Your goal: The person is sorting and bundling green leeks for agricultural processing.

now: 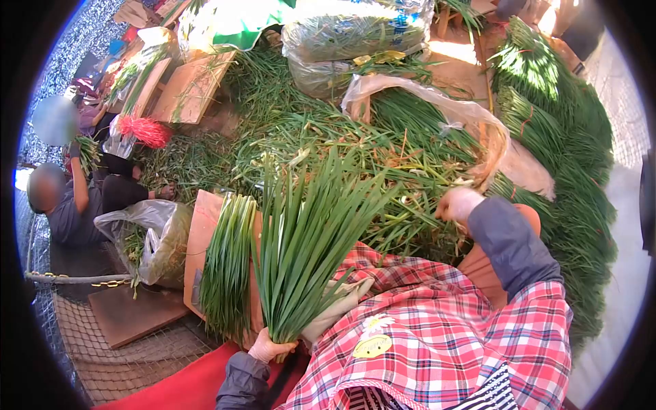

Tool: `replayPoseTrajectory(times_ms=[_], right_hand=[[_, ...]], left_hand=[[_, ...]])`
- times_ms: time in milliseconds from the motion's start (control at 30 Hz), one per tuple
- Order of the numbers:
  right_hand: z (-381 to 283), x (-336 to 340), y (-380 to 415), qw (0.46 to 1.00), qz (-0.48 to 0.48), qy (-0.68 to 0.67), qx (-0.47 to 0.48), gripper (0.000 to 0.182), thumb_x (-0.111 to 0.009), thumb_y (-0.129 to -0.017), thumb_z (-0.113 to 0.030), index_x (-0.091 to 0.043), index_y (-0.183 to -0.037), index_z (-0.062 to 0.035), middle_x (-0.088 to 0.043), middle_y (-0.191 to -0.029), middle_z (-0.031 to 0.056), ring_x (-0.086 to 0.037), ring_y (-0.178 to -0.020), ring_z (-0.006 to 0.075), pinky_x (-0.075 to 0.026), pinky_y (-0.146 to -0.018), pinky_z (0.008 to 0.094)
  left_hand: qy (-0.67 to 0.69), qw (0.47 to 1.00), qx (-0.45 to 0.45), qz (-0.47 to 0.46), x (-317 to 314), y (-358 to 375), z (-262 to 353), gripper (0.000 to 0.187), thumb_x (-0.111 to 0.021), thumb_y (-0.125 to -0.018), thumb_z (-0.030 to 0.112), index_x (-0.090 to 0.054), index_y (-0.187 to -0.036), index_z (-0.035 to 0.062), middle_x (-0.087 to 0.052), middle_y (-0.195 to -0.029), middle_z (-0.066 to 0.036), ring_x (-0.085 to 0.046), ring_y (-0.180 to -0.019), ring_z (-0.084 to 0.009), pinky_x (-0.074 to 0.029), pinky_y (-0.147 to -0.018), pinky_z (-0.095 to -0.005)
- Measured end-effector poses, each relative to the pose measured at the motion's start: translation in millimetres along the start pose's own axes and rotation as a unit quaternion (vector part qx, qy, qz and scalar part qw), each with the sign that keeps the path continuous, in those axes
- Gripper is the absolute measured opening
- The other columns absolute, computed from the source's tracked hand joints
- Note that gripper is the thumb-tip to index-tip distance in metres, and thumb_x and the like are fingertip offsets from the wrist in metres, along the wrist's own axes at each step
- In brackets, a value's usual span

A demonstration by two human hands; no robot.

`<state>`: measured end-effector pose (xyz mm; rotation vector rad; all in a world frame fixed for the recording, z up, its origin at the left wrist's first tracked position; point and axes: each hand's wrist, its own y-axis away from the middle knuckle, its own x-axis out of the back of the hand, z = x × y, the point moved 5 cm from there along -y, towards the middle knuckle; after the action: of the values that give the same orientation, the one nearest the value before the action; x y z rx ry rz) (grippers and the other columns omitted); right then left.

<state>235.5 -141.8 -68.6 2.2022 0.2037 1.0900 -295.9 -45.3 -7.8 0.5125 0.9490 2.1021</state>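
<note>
Nearest, the left hand (271, 347) is closed around the base of a bunch of long green leaves (311, 253), which fans out, tips pointing away, above the person's red plaid apron (437, 335). The leaves are flat, narrow and smooth; the apron is cloth, with a yellow patch and a white flower on it. Just left of the held bunch, a second bunch (229, 266), straighter and tighter, lies on a pinkish board (203, 212).

To the right, the right hand (459, 205) is at the near right edge of a loose heap of leaves (328, 137), its fingers bent; whether it grips anything cannot be told.

On the left, a crumpled, see-through plastic bag (171, 239) holds some greens. Near it a flat brown board (133, 314) lies over coarse netting (92, 355). Farther right, a clear plastic sheet (478, 106) curves around more leaves, and tied bunches (570, 184) are stacked in a thick row along the right side.

Farther off on the left sit two people (75, 198), near a tuft of red strands (147, 131) and slanted wooden boards (195, 89). At the far middle stands a bulging clear bag (355, 34) with greens inside. Loose leaves cover much of the ground, and a pale sheet (622, 89) borders the right.
</note>
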Motion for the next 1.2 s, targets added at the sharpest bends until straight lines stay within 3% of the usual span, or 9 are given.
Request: replayPoseTrajectory(times_ms=[300,467,600,633,767,900,1067,1100,1200], right_hand=[[-150.7,-60.6,32.9,0.928,-0.342,-0.083,0.124,0.029,-0.055,-0.084,-0.030,-0.069,-0.095,-0.0080,-0.069,-0.080,0.0039,-0.065,-0.077,0.0163,-0.050,-0.068,0.0313],[-190.9,-52.4,33.8,0.917,-0.356,-0.050,0.171,0.027,-0.055,-0.085,-0.027,-0.069,-0.096,-0.0061,-0.069,-0.083,0.0044,-0.065,-0.075,0.0146,-0.051,-0.070,0.0298],[-210.7,80.2,40.4,0.932,0.089,-0.255,0.242,0.021,-0.062,-0.083,-0.014,-0.066,-0.102,-0.0059,-0.068,-0.089,0.0086,-0.063,-0.081,0.0155,-0.051,-0.073,0.0276],[-210.2,110.0,40.8,0.836,0.289,-0.236,0.402,0.027,-0.063,-0.082,-0.006,-0.063,-0.109,-0.0066,-0.066,-0.102,0.0089,-0.062,-0.087,0.0145,-0.050,-0.074,0.0258],[-263.9,152.8,65.3,0.800,0.403,0.060,0.440,0.065,-0.061,-0.074,0.003,-0.043,-0.133,-0.0187,-0.055,-0.124,0.0082,-0.062,-0.095,0.0208,-0.051,-0.077,0.0280],[-254.4,113.9,-3.9,0.820,0.325,0.247,0.401,0.032,-0.057,-0.076,-0.006,-0.058,-0.107,-0.0140,-0.060,-0.086,0.0100,-0.062,-0.074,0.0238,-0.051,-0.063,0.0329],[-184.6,154.6,-51.1,0.794,0.463,-0.196,0.341,0.011,-0.055,-0.079,-0.006,-0.062,-0.087,-0.0090,-0.063,-0.081,0.0112,-0.061,-0.075,0.0285,-0.048,-0.063,0.0343],[-173.2,177.6,-32.4,0.845,0.504,-0.078,0.159,0.010,-0.058,-0.079,-0.007,-0.063,-0.087,-0.0087,-0.064,-0.082,0.0113,-0.061,-0.082,0.0255,-0.048,-0.065,0.0324],[-147.2,170.6,-46.2,0.879,0.368,-0.108,0.284,0.048,-0.063,-0.074,-0.003,-0.051,-0.119,-0.0144,-0.056,-0.112,0.0138,-0.056,-0.102,0.0286,-0.048,-0.078,0.0345]], left_hand=[[0.058,0.998,-0.007,-0.016,-7.6,14.5,15.3,0.025,-0.071,-0.069,0.005,-0.062,-0.091,-0.0019,-0.063,-0.076,-0.009,-0.060,-0.064,-0.0176,-0.049,-0.059,-0.0304],[0.118,0.992,-0.030,-0.044,-12.6,21.9,30.8,0.025,-0.069,-0.069,0.004,-0.061,-0.092,-0.0019,-0.063,-0.079,-0.010,-0.061,-0.066,-0.0193,-0.049,-0.062,-0.0307],[0.098,0.992,-0.060,-0.049,-9.6,20.3,21.3,0.024,-0.068,-0.069,0.004,-0.061,-0.091,-0.0016,-0.063,-0.079,-0.010,-0.061,-0.067,-0.0194,-0.049,-0.062,-0.0308],[0.091,0.992,-0.069,-0.049,-9.3,19.0,20.4,0.024,-0.068,-0.069,0.004,-0.061,-0.091,-0.0015,-0.063,-0.079,-0.010,-0.061,-0.067,-0.0194,-0.049,-0.062,-0.0308],[0.085,0.994,-0.060,-0.027,-8.9,21.5,24.6,0.018,-0.071,-0.071,0.006,-0.062,-0.086,-0.0003,-0.063,-0.075,-0.008,-0.060,-0.062,-0.0175,-0.047,-0.057,-0.0290],[0.089,0.994,0.009,-0.066,-7.3,24.5,31.2,0.015,-0.071,-0.072,0.006,-0.062,-0.082,0.0009,-0.061,-0.068,-0.005,-0.055,-0.051,-0.0142,-0.041,-0.046,-0.0270],[0.074,0.995,-0.019,-0.066,-3.1,8.0,1.4,0.014,-0.072,-0.072,0.006,-0.062,-0.081,0.0015,-0.059,-0.064,-0.004,-0.053,-0.049,-0.0131,-0.039,-0.044,-0.0267],[0.073,0.995,-0.025,-0.066,-2.1,7.4,3.1,0.014,-0.072,-0.072,0.006,-0.062,-0.081,0.0015,-0.059,-0.064,-0.004,-0.053,-0.048,-0.0132,-0.039,-0.044,-0.0266],[0.074,0.995,-0.028,-0.064,-3.2,13.0,16.8,0.014,-0.072,-0.072,0.006,-0.062,-0.080,0.0015,-0.059,-0.063,-0.004,-0.053,-0.046,-0.0133,-0.038,-0.043,-0.0264]])
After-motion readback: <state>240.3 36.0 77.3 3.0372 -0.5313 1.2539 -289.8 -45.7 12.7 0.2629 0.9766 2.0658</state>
